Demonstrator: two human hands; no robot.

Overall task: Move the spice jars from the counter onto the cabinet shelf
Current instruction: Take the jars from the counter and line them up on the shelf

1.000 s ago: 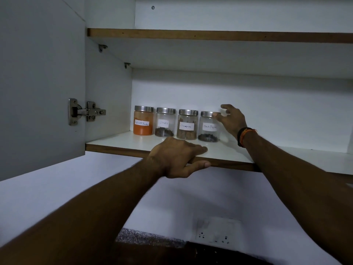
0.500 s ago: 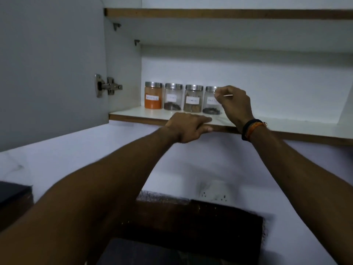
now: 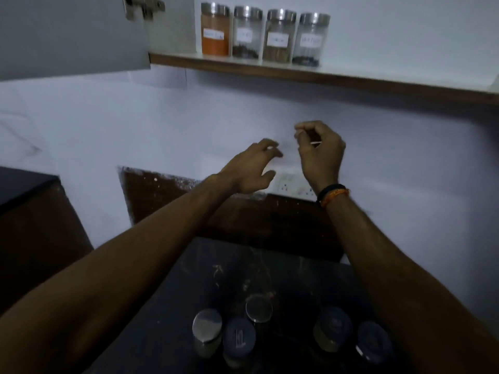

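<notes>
Head view shows both hands in mid-air between the cabinet shelf (image 3: pixel 270 68) and the worktop (image 3: pixel 283 268), neither one touching a jar. The left hand (image 3: pixel 251 168) has its fingers spread loosely and holds nothing; the right hand (image 3: pixel 320 152) has its fingers curled in, and a thin pale sliver shows at them, too small to name.

Four spice jars stand in a touching row near the shelf's left end, just behind its front edge: the orange-filled jar (image 3: pixel 215 31), a second jar (image 3: pixel 247 35), a third jar (image 3: pixel 279 36) and a fourth jar (image 3: pixel 310 39).

Five more jars wait near the worktop's front edge, seen from above: a steel-lidded jar (image 3: pixel 207 326), a dark-lidded jar (image 3: pixel 239 336), a round-lidded jar (image 3: pixel 259 308) behind them, and a dark pair (image 3: pixel 333 327) (image 3: pixel 374 342) to the right.

The next move is likely down to this cluster. Take an outer jar by its body rather than its lid, since they stand close together, and set it beside the fourth jar.
</notes>
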